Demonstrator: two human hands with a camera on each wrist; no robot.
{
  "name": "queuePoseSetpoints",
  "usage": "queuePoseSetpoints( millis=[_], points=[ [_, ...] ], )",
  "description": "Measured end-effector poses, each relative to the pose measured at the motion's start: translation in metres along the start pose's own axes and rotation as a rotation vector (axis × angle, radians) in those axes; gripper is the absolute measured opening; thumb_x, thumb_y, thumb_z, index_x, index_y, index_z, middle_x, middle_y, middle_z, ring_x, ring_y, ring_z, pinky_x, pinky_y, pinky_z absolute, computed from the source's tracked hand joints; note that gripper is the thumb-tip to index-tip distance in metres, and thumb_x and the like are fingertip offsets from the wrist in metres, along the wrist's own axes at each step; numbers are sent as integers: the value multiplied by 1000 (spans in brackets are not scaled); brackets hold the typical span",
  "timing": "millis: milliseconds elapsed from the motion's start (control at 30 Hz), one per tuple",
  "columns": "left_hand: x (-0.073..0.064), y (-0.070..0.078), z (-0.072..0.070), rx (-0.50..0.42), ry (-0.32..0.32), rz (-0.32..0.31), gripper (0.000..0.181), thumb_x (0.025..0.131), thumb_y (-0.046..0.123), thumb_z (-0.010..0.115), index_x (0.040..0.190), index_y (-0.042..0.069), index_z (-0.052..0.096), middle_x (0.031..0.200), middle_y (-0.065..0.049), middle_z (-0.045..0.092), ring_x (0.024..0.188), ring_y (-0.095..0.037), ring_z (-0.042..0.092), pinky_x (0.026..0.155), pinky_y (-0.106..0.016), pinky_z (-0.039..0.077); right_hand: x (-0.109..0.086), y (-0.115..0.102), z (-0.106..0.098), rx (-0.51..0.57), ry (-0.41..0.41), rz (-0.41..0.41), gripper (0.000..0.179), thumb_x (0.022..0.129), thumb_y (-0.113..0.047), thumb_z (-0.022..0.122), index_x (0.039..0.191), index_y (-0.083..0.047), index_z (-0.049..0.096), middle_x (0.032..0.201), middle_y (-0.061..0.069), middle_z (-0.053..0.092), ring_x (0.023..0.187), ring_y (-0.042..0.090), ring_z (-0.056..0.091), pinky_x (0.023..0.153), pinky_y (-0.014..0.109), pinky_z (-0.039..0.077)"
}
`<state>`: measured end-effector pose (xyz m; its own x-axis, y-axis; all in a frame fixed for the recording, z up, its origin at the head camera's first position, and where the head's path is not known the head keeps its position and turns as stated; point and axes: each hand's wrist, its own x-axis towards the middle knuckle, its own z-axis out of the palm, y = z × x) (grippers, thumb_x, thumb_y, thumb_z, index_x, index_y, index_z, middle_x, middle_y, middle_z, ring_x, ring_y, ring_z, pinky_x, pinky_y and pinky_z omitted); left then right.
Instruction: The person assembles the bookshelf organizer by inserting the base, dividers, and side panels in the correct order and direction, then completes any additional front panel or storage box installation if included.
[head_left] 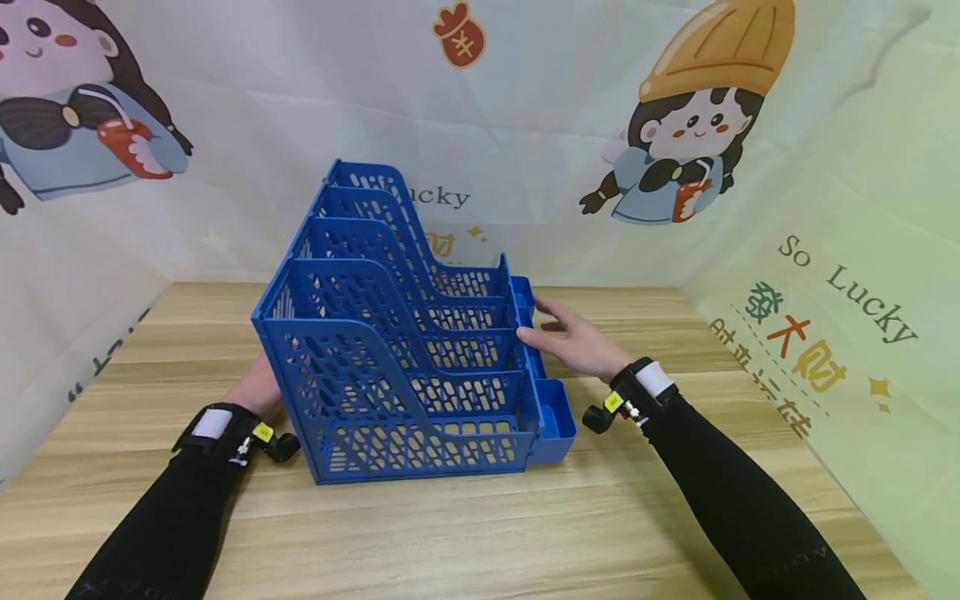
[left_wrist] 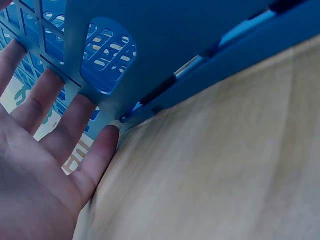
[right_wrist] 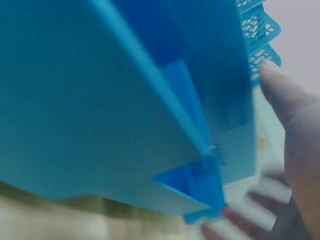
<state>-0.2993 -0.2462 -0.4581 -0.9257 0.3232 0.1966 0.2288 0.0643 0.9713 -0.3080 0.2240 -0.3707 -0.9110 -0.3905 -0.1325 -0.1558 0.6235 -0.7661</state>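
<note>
A blue plastic file organizer (head_left: 420, 417) with several slanted, perforated dividers stands on the table. Small blue boxes are fitted along its right-hand side, one near box (head_left: 551, 450) and one far box (head_left: 522, 287). My left hand (head_left: 257, 390) is partly hidden behind the organizer's left wall. In the left wrist view its spread fingers (left_wrist: 75, 125) touch the perforated wall near the tabletop. My right hand (head_left: 581, 342) is at the organizer's right side, thumb by the panel's edge and fingers extended by the far box. In the right wrist view those fingers are blurred.
The wood-grain table (head_left: 495, 533) spreads around the organizer. Behind it hangs a pale printed cloth (head_left: 540, 117) with cartoon figures, and more cloth borders the right and left sides. Both wrists carry strapped-on cameras.
</note>
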Motion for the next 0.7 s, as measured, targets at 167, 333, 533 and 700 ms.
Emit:
queuePoseSetpoints(
  millis=[167, 333, 533, 700],
  points=[
    [-1, 1, 0, 5, -3, 14, 32, 120, 38, 38, 148, 42, 52, 139, 27, 60, 126, 4, 52, 105, -17, 43, 2, -11, -8, -183, -10, -208, 72, 115, -37, 59, 176, -18, 27, 187, 4, 14, 173, 38, 15, 134, 68, 25],
    [1, 3, -2, 88, -11, -71, 57, 119, 47, 33, 172, 27, 30, 163, 10, 45, 138, 1, 43, 116, -31, 37, 3, -16, -10, -253, -54, -207, 68, 116, -39, 55, 175, -16, 29, 185, 4, 19, 172, 36, 17, 136, 65, 23],
    [4, 0, -3, 111, -11, -104, 66, 119, 52, 30, 177, 23, 21, 172, -3, 37, 142, -2, 41, 115, -30, 37, 6, -17, -9, -268, -51, -192, 66, 116, -39, 56, 174, -16, 33, 185, 2, 22, 172, 36, 19, 136, 64, 24],
    [3, 2, -2, 109, -11, -101, 64, 118, 55, 31, 175, 27, 25, 166, 7, 42, 141, -2, 43, 115, -30, 37, 8, -16, -7, -273, -49, -172, 66, 115, -40, 58, 172, -18, 36, 183, -1, 25, 171, 35, 22, 136, 63, 26]
  ],
)
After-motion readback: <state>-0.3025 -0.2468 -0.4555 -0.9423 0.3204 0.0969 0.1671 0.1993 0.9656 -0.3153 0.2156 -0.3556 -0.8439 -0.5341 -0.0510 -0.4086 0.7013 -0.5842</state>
